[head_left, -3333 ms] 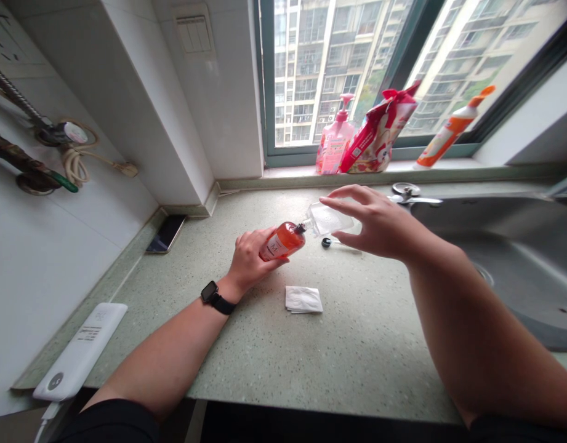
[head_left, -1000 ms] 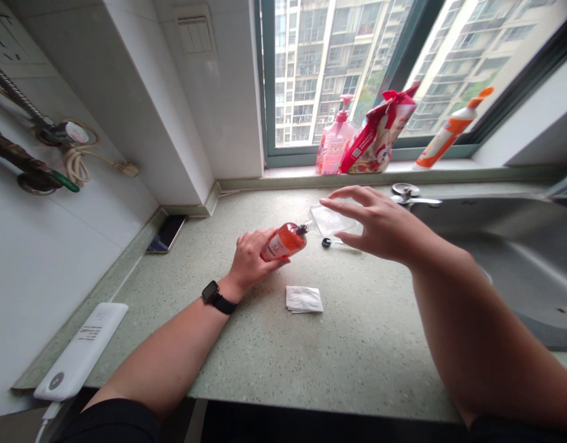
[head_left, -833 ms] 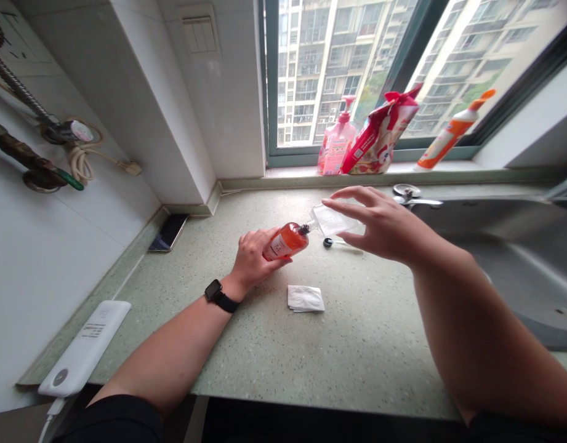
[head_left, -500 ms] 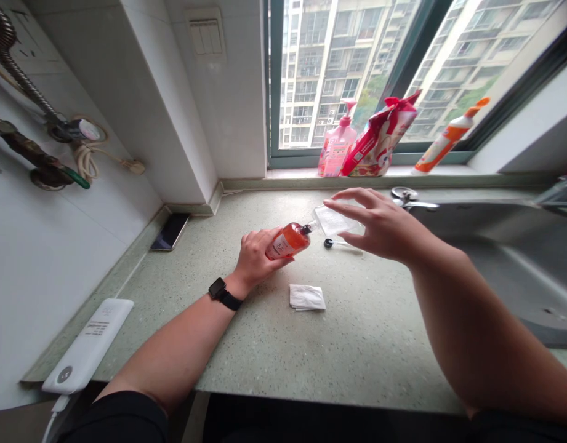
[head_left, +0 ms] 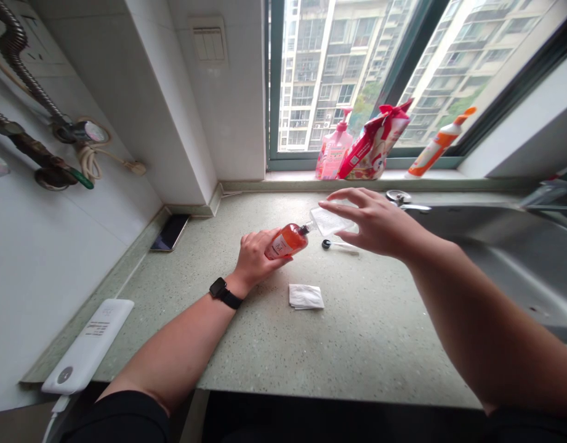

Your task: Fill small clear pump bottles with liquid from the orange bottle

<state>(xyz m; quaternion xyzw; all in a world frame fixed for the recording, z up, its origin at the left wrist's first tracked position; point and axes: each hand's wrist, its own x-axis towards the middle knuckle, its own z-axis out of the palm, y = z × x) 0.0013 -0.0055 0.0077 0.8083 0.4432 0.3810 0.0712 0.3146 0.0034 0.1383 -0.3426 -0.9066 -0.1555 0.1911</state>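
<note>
Left hand: (head_left: 255,258) fingers and thumb wrapped round the orange bottle, firm grasp.
Orange bottle: (head_left: 290,241) tilted, mouth end toward the right hand, pale label facing up, over the mid-counter.
Black collar: (head_left: 304,229) at the orange bottle's neck, pointing at the clear bottle.
Right hand: (head_left: 378,221) grasping the clear bottle between fingers above and thumb below.
Clear bottle: (head_left: 332,220) tilted, neck aimed left and down at the black collar. Necks meet or nearly so; contact too small to confirm.
Black-capped tube: (head_left: 326,244) lying on the counter, just below the clear bottle.
Folded tissue: (head_left: 306,296) flat on the counter, near side of both bottles.
Counter: (head_left: 366,344) speckled green-grey stone.
Watch: (head_left: 225,293) black, on left wrist.
Phone: (head_left: 170,232) flat, by the wall at left.
Power bank: (head_left: 89,346) white, near left counter edge, cable plugged into its near end.
Sink: (head_left: 505,264) steel, at right, partly behind right forearm.
Windowsill: pink pump bottle (head_left: 333,155), red bag (head_left: 378,144) leaning beside it, orange-and-white squeeze bottle (head_left: 434,149) tilted further right.
</note>
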